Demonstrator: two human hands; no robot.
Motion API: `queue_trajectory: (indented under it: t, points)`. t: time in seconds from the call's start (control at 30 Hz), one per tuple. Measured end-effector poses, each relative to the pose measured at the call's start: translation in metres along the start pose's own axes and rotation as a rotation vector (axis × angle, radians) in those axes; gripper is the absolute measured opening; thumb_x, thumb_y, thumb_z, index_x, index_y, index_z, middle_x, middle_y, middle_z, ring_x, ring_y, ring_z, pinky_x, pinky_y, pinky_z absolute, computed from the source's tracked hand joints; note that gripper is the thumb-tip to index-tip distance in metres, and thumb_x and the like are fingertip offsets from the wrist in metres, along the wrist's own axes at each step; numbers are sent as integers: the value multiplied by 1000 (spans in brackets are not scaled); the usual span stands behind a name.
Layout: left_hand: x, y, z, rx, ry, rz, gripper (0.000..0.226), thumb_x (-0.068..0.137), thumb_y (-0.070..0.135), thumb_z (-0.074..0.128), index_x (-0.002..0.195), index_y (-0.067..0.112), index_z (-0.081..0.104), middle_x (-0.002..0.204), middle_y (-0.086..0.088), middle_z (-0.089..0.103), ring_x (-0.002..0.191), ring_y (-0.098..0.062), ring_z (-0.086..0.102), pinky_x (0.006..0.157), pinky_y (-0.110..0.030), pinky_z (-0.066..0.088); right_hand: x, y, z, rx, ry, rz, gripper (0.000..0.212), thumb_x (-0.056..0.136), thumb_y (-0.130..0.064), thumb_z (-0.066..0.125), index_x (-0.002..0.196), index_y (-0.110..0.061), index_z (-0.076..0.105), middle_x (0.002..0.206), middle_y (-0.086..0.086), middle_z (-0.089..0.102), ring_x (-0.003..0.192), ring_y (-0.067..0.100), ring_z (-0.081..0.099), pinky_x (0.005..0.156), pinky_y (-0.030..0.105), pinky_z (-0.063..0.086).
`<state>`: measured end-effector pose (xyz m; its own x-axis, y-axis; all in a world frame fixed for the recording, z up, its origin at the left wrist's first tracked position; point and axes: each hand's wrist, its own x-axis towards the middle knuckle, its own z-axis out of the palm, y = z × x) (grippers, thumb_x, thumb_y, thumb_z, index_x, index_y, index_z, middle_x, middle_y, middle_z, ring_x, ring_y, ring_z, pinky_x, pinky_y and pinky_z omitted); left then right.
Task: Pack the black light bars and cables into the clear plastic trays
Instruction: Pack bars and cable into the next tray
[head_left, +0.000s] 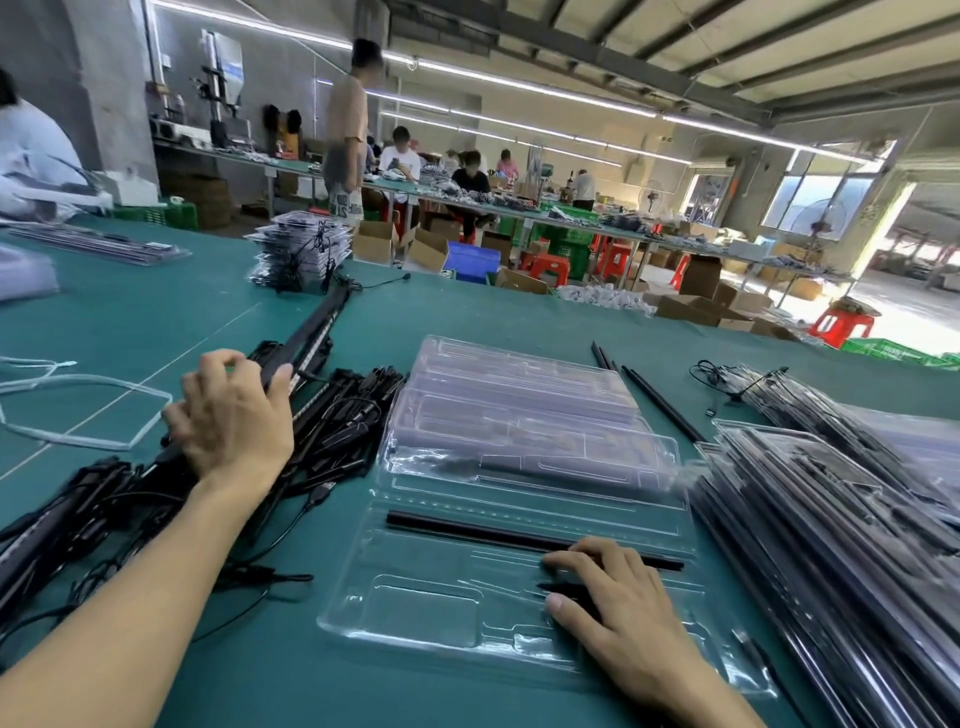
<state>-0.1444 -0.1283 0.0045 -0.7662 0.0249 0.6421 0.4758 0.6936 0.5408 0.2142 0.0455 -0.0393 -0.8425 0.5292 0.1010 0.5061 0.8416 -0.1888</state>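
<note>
An open clear plastic tray (415, 587) lies on the green table in front of me. One black light bar (467, 530) rests in its upper slot. My right hand (613, 603) lies flat on the tray, fingertips on that bar, with a second black piece under its fingers. My left hand (234, 415) is closed around a long black light bar (311, 332) that slants up and away over a pile of black cables and bars (332, 431).
A stack of empty clear trays (519, 405) sits behind the open one. Filled trays (831, 509) are piled at the right, another pile (298, 249) stands far back. Loose black bars (654, 395) lie between. White straps (78, 410) lie left. People work at distant tables.
</note>
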Motion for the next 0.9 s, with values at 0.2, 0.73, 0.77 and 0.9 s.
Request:
queue_trajectory:
  t: [0.2, 0.73, 0.77, 0.9]
  points:
    - [16, -11, -5, -12, -185, -266, 53, 104, 43, 30, 113, 2, 61, 121, -25, 56, 114, -42, 49, 98, -54, 33, -1, -2, -1, 11, -6, 7, 61, 79, -80, 15, 132, -57, 35, 123, -34, 24, 119, -5, 24, 98, 21, 17]
    - [2, 8, 2, 359, -537, 180, 33, 94, 53, 51, 103, 28, 69, 86, 1, 68, 85, -25, 63, 74, -35, 42, -2, -2, -2, 9, 2, 12, 63, 78, -81, 12, 132, -57, 34, 123, -36, 23, 117, -8, 23, 97, 22, 18]
    - [1, 8, 2, 356, -570, 154, 31, 94, 55, 51, 98, 29, 68, 84, 1, 66, 81, -24, 61, 73, -34, 41, -2, -2, -2, 9, 1, 13, 63, 78, -81, 12, 132, -57, 34, 123, -36, 23, 117, -8, 22, 97, 22, 18]
    - [-7, 6, 5, 328, -688, 6, 44, 96, 56, 51, 122, 20, 53, 125, -10, 54, 110, -32, 55, 82, -45, 43, -2, -3, -3, 26, -9, 18, 62, 80, -80, 15, 133, -56, 35, 123, -34, 24, 119, -7, 23, 100, 23, 19]
